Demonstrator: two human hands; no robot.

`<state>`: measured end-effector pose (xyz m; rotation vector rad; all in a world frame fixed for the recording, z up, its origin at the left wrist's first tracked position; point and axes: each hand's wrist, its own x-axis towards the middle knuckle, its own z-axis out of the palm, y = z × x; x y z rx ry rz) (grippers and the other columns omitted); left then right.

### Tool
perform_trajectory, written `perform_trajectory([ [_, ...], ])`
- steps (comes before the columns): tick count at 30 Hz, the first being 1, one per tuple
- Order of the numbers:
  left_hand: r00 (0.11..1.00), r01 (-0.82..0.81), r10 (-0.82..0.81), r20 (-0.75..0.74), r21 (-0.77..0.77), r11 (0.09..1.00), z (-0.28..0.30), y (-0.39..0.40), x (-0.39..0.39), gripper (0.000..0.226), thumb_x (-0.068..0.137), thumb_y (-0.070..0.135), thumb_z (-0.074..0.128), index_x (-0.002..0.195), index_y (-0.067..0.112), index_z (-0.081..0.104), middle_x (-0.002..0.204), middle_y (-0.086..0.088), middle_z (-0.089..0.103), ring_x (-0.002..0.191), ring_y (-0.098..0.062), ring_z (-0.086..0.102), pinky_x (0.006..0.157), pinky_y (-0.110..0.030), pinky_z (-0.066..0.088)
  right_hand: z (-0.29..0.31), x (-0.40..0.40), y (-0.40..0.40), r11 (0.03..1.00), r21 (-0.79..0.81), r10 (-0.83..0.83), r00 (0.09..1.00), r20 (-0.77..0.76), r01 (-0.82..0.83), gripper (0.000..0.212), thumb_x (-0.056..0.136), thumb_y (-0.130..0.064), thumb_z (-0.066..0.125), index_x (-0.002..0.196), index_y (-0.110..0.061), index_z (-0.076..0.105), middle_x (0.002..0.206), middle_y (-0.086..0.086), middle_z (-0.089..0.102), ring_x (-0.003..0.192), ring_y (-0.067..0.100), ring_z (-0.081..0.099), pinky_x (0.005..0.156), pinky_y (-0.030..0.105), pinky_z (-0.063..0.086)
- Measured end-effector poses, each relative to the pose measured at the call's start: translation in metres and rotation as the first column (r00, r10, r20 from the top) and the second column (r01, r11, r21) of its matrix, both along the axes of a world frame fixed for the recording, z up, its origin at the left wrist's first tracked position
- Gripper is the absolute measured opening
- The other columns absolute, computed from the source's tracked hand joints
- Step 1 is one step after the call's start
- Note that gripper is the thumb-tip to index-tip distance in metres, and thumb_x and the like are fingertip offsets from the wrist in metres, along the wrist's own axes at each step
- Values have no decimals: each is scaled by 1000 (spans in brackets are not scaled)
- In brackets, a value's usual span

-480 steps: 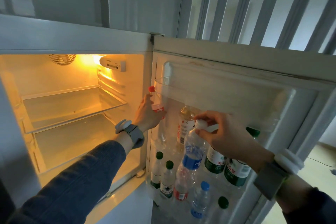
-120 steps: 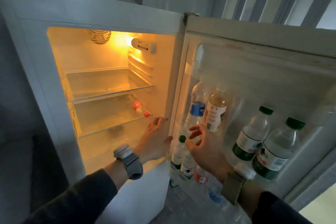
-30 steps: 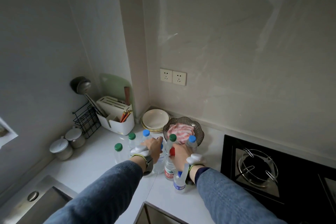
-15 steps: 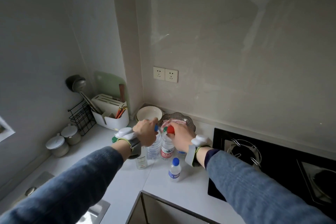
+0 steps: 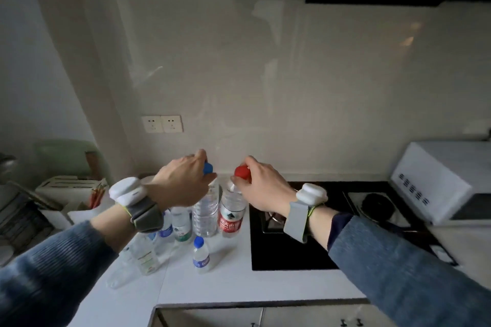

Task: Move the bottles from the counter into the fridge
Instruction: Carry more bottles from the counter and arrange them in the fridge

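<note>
Bottles are the risk: the left hand (image 5: 180, 183) has its fingers curled round the neck of the blue-capped bottle (image 5: 206, 210), the right hand (image 5: 261, 188) round the red-capped bottle (image 5: 231, 212), both over the bench (image 5: 239, 287) centre. Gripped only at the top, they may swing together or clip the small blue-capped bottle (image 5: 201, 256) standing nearer.

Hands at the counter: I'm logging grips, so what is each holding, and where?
The left hand grips the blue-capped bottle at its cap; the right hand grips the red-capped bottle at its cap.
</note>
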<state>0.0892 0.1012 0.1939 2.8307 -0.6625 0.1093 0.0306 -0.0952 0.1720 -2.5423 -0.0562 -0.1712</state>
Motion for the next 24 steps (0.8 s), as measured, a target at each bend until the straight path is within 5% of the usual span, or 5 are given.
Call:
perform_trajectory([
  [5,969,235,-234,-82,10,972,-10,-96,-25,25,100,51,48,102,26,45,91,5,57,77,-20,58,72,-39,48,-10,-81,-93,968,-43,-249,968,-22,248,32,100,-51,55,101,-20,48,89,-4,57,80,22,54,66,34,35],
  [11,877,466,-469,-103,-50,883,-35,-198,-63,24,99,50,51,101,27,43,88,4,60,74,-18,56,67,-36,43,-27,-165,-179,889,-40,-457,887,-61,455,28,98,-50,58,104,-23,54,96,-4,65,89,20,62,78,38,51],
  [24,593,768,-801,-80,-241,593,-24,-472,-203,24,96,50,57,102,28,48,93,2,64,87,-23,64,80,-41,51,-21,-359,-376,512,25,-856,512,-67,859,33,91,-49,60,109,-21,57,98,1,68,89,21,64,79,37,51],
])
